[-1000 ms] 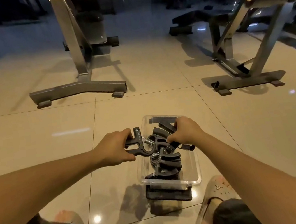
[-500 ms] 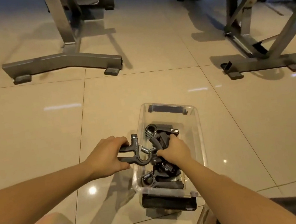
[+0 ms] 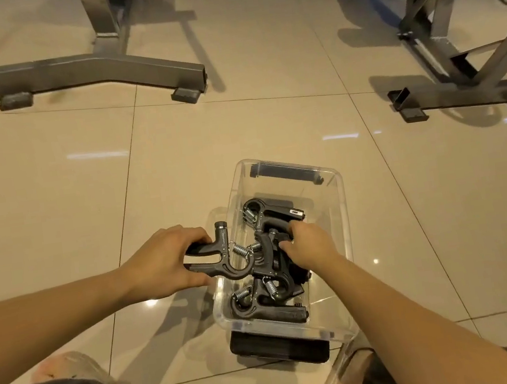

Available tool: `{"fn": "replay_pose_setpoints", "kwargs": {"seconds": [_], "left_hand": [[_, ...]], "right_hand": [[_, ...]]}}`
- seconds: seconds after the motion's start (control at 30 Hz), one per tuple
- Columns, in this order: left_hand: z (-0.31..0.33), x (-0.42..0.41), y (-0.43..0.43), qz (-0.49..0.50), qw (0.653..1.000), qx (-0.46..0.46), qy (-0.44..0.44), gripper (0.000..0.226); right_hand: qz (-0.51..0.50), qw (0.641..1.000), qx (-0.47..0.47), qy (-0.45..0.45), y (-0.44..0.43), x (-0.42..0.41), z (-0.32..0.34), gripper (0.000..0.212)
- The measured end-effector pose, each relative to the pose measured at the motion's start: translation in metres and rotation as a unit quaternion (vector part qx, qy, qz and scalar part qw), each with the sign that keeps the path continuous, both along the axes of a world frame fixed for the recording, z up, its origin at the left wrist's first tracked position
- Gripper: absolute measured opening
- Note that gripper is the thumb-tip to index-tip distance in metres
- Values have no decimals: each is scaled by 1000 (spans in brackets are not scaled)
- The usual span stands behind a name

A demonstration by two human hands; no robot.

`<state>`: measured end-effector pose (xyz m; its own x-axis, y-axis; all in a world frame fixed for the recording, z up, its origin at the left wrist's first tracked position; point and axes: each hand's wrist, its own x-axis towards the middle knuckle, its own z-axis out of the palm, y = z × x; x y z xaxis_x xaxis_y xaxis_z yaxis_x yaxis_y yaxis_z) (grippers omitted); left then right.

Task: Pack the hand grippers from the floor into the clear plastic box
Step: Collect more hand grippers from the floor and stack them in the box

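A clear plastic box (image 3: 335,187) stands on the tiled floor in front of me, holding several dark grey hand grippers with steel springs (image 3: 270,302). My left hand (image 3: 161,263) grips the two handles of one hand gripper (image 3: 222,260), whose head and spring hang over the box's left rim. My right hand (image 3: 309,242) is inside the box, fingers curled round the handles of another hand gripper (image 3: 272,247) in the pile. A further hand gripper (image 3: 267,212) lies beyond it toward the far end.
A dark lid or pad (image 3: 279,348) lies under the box's near end. A grey machine base (image 3: 91,71) stands on the floor at the far left and a metal bench frame (image 3: 465,93) at the far right. My sandalled feet (image 3: 75,366) flank the box.
The view has tilted down and closer to the box. My right hand has sunk deeper into the pile; my left hand keeps its gripper at the left rim.
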<state>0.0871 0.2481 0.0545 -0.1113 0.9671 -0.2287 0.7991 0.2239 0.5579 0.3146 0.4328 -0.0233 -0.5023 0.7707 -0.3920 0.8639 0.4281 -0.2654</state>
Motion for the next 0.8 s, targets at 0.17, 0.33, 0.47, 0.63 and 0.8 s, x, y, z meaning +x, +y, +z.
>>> {"fn": "replay_pose_setpoints", "kwargs": {"seconds": [0.17, 0.33, 0.47, 0.63, 0.8], "left_hand": [[1, -1, 2, 4, 1000, -16, 2, 50], [4, 2, 2, 8, 999, -31, 4, 51], [5, 2, 3, 12, 999, -44, 5, 50], [4, 4, 3, 24, 998, -52, 2, 51], [2, 6, 1, 38, 998, -59, 5, 52]], "right_hand": [[232, 971, -7, -56, 26, -4, 2, 87], [303, 946, -47, -105, 27, -2, 1, 100], [321, 938, -62, -118, 28, 1, -6, 107], [361, 922, -19, -138, 26, -2, -7, 107], [377, 914, -5, -152, 28, 0, -6, 104]]}}
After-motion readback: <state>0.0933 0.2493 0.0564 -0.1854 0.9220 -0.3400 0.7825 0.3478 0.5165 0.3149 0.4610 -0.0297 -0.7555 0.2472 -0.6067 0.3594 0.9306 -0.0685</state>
